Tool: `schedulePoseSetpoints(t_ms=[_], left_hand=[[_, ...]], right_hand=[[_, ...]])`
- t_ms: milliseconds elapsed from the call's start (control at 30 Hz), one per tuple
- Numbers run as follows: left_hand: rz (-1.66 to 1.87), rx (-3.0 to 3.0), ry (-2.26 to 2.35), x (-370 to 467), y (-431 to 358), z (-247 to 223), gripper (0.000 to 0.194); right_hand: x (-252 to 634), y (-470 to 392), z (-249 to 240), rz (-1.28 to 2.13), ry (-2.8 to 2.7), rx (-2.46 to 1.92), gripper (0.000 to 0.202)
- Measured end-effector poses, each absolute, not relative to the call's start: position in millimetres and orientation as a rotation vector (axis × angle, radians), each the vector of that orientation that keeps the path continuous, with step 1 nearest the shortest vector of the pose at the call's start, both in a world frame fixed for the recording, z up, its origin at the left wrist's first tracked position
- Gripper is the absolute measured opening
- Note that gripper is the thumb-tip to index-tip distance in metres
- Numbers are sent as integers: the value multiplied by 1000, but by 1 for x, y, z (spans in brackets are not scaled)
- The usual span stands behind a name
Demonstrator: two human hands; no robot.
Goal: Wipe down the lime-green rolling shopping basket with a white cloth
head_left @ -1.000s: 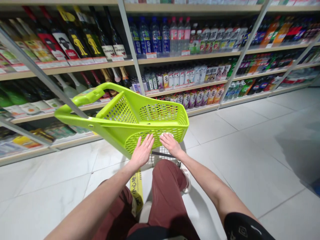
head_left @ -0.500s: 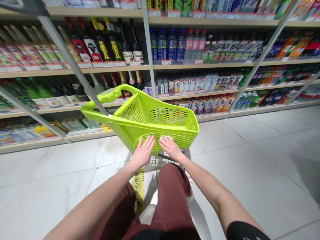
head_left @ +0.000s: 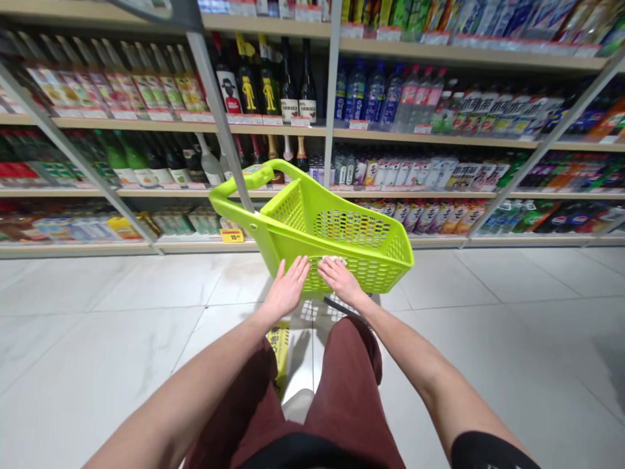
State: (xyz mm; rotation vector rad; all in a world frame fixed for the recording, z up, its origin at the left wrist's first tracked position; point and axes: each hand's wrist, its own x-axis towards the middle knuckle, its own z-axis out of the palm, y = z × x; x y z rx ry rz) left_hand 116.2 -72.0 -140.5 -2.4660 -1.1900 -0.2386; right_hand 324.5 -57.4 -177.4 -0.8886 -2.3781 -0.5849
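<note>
A lime-green plastic shopping basket cart [head_left: 288, 251] stands in front of me, its perforated side towards me. My left hand [head_left: 289, 283] is flat, fingers stretched out, against or just before that side; I see nothing in it, and cannot tell whether it touches the plastic. Beside it, my right hand [head_left: 340, 281] lies with its fingers extended over a small white wipe [head_left: 338, 260] at the cart's side. Most of the wipe is hidden under the fingers. The cart's looped handle [head_left: 232, 189] rises at the left, above my left hand.
Shelves of bottles and cartons [head_left: 430, 215] run behind the cart. A grey metal post [head_left: 219, 111] with a dark top rises at the cart's handle. White floor tiles [head_left: 469, 339] and a yellow floor strip [head_left: 279, 352] lie below. My knees are close under my arms.
The view has shifted left, so cart and shelves appear further right. My right hand and the wipe have moved left along the cart's side. The left hand stays flat.
</note>
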Motion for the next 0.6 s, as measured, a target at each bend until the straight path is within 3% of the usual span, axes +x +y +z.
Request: schedulePoseSetpoints(t_ms=[133,333,600], left_hand=[[-231,-2460,-1235,102,-74,-145,61],[-280,-2437,-1289,92,-66,-137,60],[-302,-2422,-1272,87,-71,-134,60]], right_hand=[[317,-64,-188,-556,-2471,-822,32],[313,-50,-140,-562,-2156,-1047,37],[284,-55,-182,-549,-2466,-834,34]])
